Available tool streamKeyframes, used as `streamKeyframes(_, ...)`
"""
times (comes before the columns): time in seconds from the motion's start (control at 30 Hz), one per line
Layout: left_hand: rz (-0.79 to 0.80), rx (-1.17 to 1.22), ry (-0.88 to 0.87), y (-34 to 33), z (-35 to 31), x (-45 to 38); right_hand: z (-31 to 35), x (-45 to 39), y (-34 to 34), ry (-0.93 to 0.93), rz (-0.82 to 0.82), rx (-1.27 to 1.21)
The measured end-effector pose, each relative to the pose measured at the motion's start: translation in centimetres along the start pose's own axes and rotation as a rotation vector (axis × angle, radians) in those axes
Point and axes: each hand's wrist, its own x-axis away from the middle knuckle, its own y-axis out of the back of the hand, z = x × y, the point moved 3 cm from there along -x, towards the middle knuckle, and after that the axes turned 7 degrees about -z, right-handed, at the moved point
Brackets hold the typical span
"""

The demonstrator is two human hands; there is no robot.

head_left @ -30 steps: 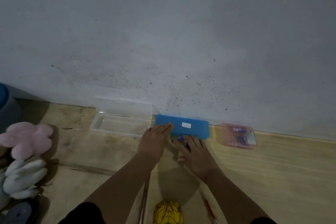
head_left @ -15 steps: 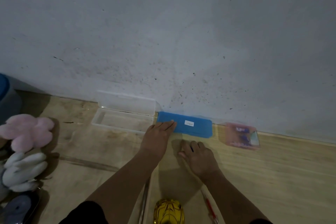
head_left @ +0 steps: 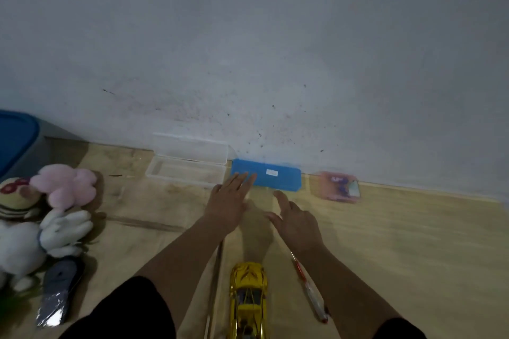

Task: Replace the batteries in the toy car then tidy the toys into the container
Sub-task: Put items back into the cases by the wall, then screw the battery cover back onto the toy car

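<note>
The left hand [head_left: 230,202] lies spread, fingertips on the blue case [head_left: 266,174]; the right hand [head_left: 296,221] hovers loose beside it, apparently empty. The yellow toy car [head_left: 248,297] waits between the forearms. Likely fetching batteries; next, opening the case.

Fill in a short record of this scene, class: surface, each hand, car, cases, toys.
surface: pale wooden floor meeting a grey wall
left hand: open, fingertips on flat blue plastic case
right hand: open, empty, off the case
car: shiny yellow toy car between the forearms
open case: clear plastic box, lid up
toys: plush toys at left
</note>
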Motion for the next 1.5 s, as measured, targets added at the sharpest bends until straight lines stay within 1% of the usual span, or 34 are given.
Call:
streamKeyframes(0.03, 0.015, 0.01, -0.002, 0.5, -0.4, 0.9, -0.2, 1.1, 0.5, -0.034, 0.087, -0.037)
streamKeyframes(0.07, 0.023, 0.015, -0.004, 0.9, -0.8, 1.7, -0.3, 2.3, 1.0, -0.048, 0.121, -0.077)
streamKeyframes(0.23, 0.035, 0.03, 0.008, 3.1, -1.9, 5.8, 0.2, 7.1, 2.9, -0.024, 0.193, -0.174)
streamKeyframes(0.33, 0.04, 0.104, 0.069, 3.7, -2.2, 8.5, 0.4, 9.0, 4.1, 0.0, 0.234, -0.212)
streamKeyframes(0.4, 0.072, 0.15, 0.13, 3.5, -2.5, 10.4, 0.4, 10.3, 4.5, 0.032, 0.278, -0.245)
streamKeyframes(0.53, 0.241, 0.198, 0.243, 1.8, -4.3, 14.6, 0.4, 12.7, 4.0, 0.13, 0.363, -0.198)
streamKeyframes(0.6, 0.29, 0.19, 0.29, 0.6, -5.6, 16.4, 0.5, 13.7, 3.1, 0.178, 0.382, -0.177)
streamKeyframes(0.77, 0.339, 0.107, 0.426, -3.0, -8.1, 19.7, 0.8, 14.8, 1.3, 0.248, 0.435, -0.175)
streamKeyframes(0.83, 0.343, 0.145, 0.486, -4.2, -8.3, 20.1, 1.1, 15.1, 1.0, 0.275, 0.42, -0.191)
streamKeyframes(0.9, 0.307, 0.195, 0.5, -4.4, -8.2, 20.1, 1.2, 15.2, 0.7, 0.289, 0.409, -0.184)
streamKeyframes(1.0, 0.207, 0.386, 0.519, -3.9, -7.5, 19.9, 1.3, 14.8, 1.0, 0.216, 0.404, -0.256)
streamKeyframes(1.07, 0.156, 0.598, 0.532, -2.9, -6.8, 19.8, 1.2, 14.3, 1.9, 0.152, 0.393, -0.372)
streamKeyframes(1.17, 0.095, 0.98, 0.504, -0.9, -6.2, 19.7, 1.3, 13.4, 3.4, 0.141, 0.359, -0.508)
streamKeyframes(1.23, 0.078, 1.139, 0.501, 0.7, -6.4, 19.7, 2.0, 12.7, 4.7, 0.121, 0.336, -0.581)
streamKeyframes(1.33, 0.039, 1.196, 0.473, 2.5, -6.7, 19.5, 3.7, 11.8, 6.4, 0.141, 0.314, -0.589)
streamKeyframes(1.4, 0.024, 1.219, 0.492, 3.5, -6.2, 19.4, 4.5, 11.2, 7.5, 0.164, 0.28, -0.579)
streamKeyframes(1.5, 0.024, 1.335, 0.471, 5.0, -5.3, 19.4, 5.0, 10.9, 9.0, 0.151, 0.225, -0.584)
